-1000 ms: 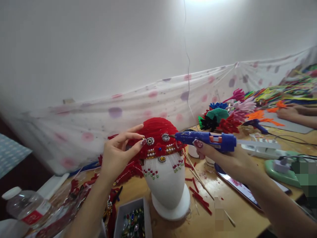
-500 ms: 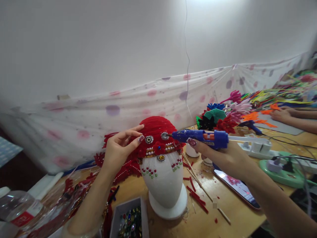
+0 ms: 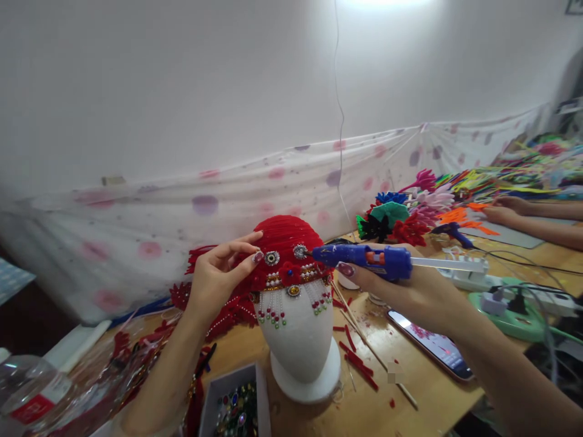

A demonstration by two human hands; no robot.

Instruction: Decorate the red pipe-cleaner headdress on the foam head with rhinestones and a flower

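A white foam mannequin head (image 3: 298, 340) stands upright on the table, wearing a red headdress (image 3: 286, 233) with round silver ornaments, pearl rows and hanging bead fringes. My right hand (image 3: 419, 291) grips a blue hot glue gun (image 3: 364, 258) with a clear glue stick out of its back. Its nozzle points left, at the right-hand silver ornament (image 3: 300, 251). My left hand (image 3: 218, 273) is at the headdress's left side, thumb and fingers closed in a pinch beside the left-hand ornament (image 3: 272, 258). What sits between those fingertips, if anything, is too small to make out.
A grey box (image 3: 264, 400) of coloured gems stands in front. Red strips and wooden sticks (image 3: 378, 355) lie beside a phone (image 3: 430, 343). Power strips (image 3: 505, 318) and cables are at right. Behind are bright flowers (image 3: 392, 218) and another person's hands (image 3: 503, 212). A bottle (image 3: 34, 388) is at left.
The whole view has shifted slightly. Both hands and the glue gun keep nearly the same places against the headdress, with the nozzle still by the right-hand ornament.
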